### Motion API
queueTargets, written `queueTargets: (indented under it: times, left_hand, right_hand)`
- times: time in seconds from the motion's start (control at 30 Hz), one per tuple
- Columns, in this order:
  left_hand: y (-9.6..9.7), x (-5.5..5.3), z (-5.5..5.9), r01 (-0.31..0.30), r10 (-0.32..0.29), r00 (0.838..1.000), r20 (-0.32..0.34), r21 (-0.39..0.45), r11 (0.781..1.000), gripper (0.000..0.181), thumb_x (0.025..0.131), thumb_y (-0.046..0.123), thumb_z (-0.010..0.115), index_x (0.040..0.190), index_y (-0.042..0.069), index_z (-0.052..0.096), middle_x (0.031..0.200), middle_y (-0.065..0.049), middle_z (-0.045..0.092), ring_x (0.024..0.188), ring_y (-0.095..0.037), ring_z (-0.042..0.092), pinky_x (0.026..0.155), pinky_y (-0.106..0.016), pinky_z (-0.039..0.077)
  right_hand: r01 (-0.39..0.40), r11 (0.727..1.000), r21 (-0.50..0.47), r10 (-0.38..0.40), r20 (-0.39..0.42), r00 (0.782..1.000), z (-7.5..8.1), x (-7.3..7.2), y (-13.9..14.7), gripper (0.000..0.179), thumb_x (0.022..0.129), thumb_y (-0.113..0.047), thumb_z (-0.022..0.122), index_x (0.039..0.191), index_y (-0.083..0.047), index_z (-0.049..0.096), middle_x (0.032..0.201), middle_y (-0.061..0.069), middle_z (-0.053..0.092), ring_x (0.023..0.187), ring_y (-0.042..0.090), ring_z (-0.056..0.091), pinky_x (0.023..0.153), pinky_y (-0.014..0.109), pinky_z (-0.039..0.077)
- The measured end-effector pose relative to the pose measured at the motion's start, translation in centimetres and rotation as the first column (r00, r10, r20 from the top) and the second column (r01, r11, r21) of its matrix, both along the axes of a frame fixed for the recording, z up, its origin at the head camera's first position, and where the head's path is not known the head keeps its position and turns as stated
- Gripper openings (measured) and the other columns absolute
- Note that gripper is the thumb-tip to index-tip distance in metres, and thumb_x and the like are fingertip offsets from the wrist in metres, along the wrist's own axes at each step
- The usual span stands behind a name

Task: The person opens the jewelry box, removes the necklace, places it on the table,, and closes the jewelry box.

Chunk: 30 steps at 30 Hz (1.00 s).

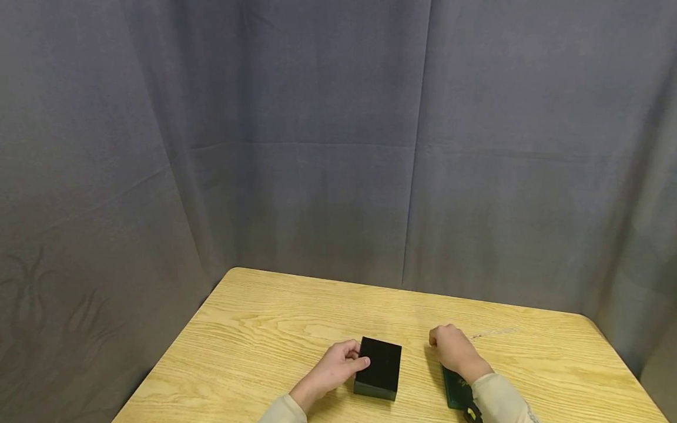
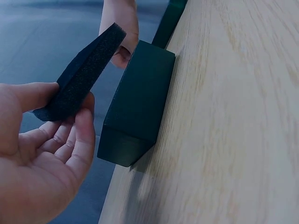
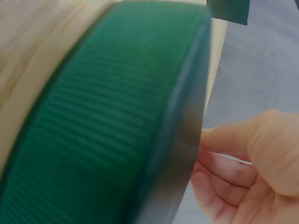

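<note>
My left hand (image 1: 338, 367) pinches a thin black foam pad (image 2: 86, 74) between thumb and fingers. The pad is tilted over a dark green box (image 2: 138, 100), apart from it in the left wrist view. Seen from the head, the pad hides the box's top. My right hand (image 1: 457, 352) is over the table to the right, its thumb and fingertips (image 3: 208, 140) pinched together. A thin, shiny chain (image 1: 494, 333) trails from it along the table; a bit of strand shows between thumb and fingers in the right wrist view.
A flat dark green piece with gold lettering (image 1: 456, 390) lies partly under my right forearm. A ribbed green surface (image 3: 107, 102) fills much of the right wrist view. The wooden table (image 1: 254, 329) has grey curtains (image 1: 338, 176) behind and beside it.
</note>
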<state>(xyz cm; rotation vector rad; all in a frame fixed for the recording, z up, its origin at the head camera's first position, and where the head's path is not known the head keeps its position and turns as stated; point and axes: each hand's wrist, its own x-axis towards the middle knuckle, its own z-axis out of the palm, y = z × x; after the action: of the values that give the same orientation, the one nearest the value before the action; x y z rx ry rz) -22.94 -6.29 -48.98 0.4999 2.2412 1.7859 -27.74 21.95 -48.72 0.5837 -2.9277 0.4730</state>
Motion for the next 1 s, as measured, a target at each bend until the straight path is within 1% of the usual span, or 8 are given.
queueTargets:
  times: [0.2,0.33,0.43,0.53,0.63,0.73,0.87,1.0]
  left_hand:
    - [0.1,0.0,0.0,-0.006,0.006,1.0,0.003,0.004,1.0,0.017,0.093,0.009,0.058,0.082,0.007,0.045,0.065,0.004,0.04,0.056,-0.011,0.042,0.056,-0.024,0.038]
    - [0.1,-0.2,-0.3,-0.009,0.009,1.0,0.009,0.012,1.0,0.018,0.093,0.01,0.059,0.082,0.008,0.045,0.063,0.004,0.042,0.057,-0.014,0.045,0.054,-0.024,0.038]
    - [0.2,0.2,0.3,-0.012,0.012,1.0,0.006,0.021,1.0,0.018,0.093,0.008,0.058,0.081,0.006,0.045,0.062,0.004,0.042,0.057,-0.015,0.046,0.055,-0.024,0.038]
    - [0.2,0.9,1.5,-0.015,0.015,1.0,0.006,0.036,0.999,0.018,0.092,0.007,0.058,0.08,0.005,0.045,0.06,0.004,0.041,0.057,-0.014,0.046,0.056,-0.025,0.04]
    - [0.2,1.3,2.1,-0.02,0.02,1.0,-0.004,0.047,0.999,0.019,0.092,0.006,0.059,0.079,0.004,0.045,0.059,0.003,0.04,0.057,-0.014,0.046,0.056,-0.027,0.042]
    - [0.2,1.4,2.3,-0.028,0.028,1.0,-0.005,0.044,0.999,0.019,0.092,0.007,0.059,0.079,0.005,0.045,0.059,0.003,0.04,0.057,-0.014,0.046,0.058,-0.03,0.046]
    - [0.2,1.5,2.4,-0.028,0.028,1.0,-0.006,0.04,0.999,0.019,0.092,0.007,0.059,0.079,0.004,0.045,0.058,0.003,0.039,0.057,-0.014,0.047,0.061,-0.034,0.049]
    - [0.3,1.2,2.1,-0.024,0.024,1.0,0.002,0.037,0.999,0.02,0.092,0.006,0.059,0.079,0.004,0.045,0.058,0.003,0.038,0.057,-0.015,0.047,0.06,-0.031,0.047]
  right_hand:
    - [0.043,0.998,-0.039,-0.041,0.054,0.998,0.4,0.2,-0.3,0.005,0.082,0.0,0.069,0.087,-0.002,0.067,0.076,0.005,0.061,0.063,0.016,0.057,0.057,0.032,0.049]
    - [0.071,0.995,-0.076,-0.065,0.07,0.995,1.0,0.4,-0.8,0.008,0.084,-0.008,0.069,0.089,-0.001,0.068,0.075,0.004,0.061,0.063,0.014,0.055,0.056,0.032,0.047]
    - [0.079,0.99,-0.12,-0.069,0.083,0.994,1.2,0.6,-1.1,0.008,0.086,-0.01,0.068,0.089,-0.003,0.068,0.075,0.002,0.062,0.065,0.012,0.056,0.058,0.032,0.048]
    - [0.063,0.983,-0.173,-0.048,0.093,0.995,1.3,0.8,-1.3,0.007,0.088,-0.011,0.065,0.09,-0.005,0.068,0.075,-0.001,0.063,0.063,0.009,0.055,0.057,0.03,0.047]
    - [0.031,0.972,-0.231,-0.006,0.105,0.994,1.4,0.9,-1.5,0.01,0.092,-0.013,0.061,0.094,-0.005,0.068,0.076,-0.001,0.063,0.061,0.008,0.052,0.055,0.027,0.045]
    - [0.007,0.956,-0.294,0.037,0.143,0.989,1.4,1.1,-1.6,0.018,0.096,-0.017,0.056,0.099,-0.003,0.067,0.078,0.001,0.063,0.061,0.011,0.051,0.054,0.027,0.043]
    - [-0.004,0.926,-0.376,0.093,0.219,0.971,1.4,1.4,-1.9,0.027,0.099,-0.023,0.052,0.104,0.0,0.065,0.084,0.006,0.063,0.068,0.017,0.06,0.054,0.027,0.046]
    - [-0.005,0.9,-0.435,0.132,0.263,0.956,1.4,1.6,-2.3,0.033,0.1,-0.029,0.049,0.105,-0.001,0.064,0.086,0.008,0.063,0.074,0.022,0.063,0.055,0.028,0.047]
